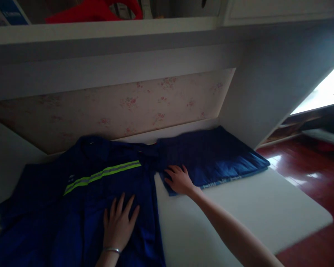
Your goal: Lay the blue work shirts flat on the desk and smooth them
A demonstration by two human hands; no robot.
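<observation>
A dark blue work jacket (100, 196) with a yellow-green and grey reflective stripe across its chest lies spread on the left of the white desk. My left hand (118, 224), a bracelet at its wrist, rests on the jacket's front with the fingers spread. Just to the right lies a flat folded dark blue garment (211, 155); its exact kind cannot be made out. On its near left corner sits my right hand (178, 178), fingers apart and lying over the cloth. The jacket's collar is at the back, and its lower end runs out of view.
The white desktop (233, 218) has a rounded front right corner. Behind it is a panel with flowered wallpaper (161, 100). Overhead runs a shelf (114, 31) bearing a red object (94, 11). A side panel (267, 78) stands at right, with reddish floor (306, 181) beyond.
</observation>
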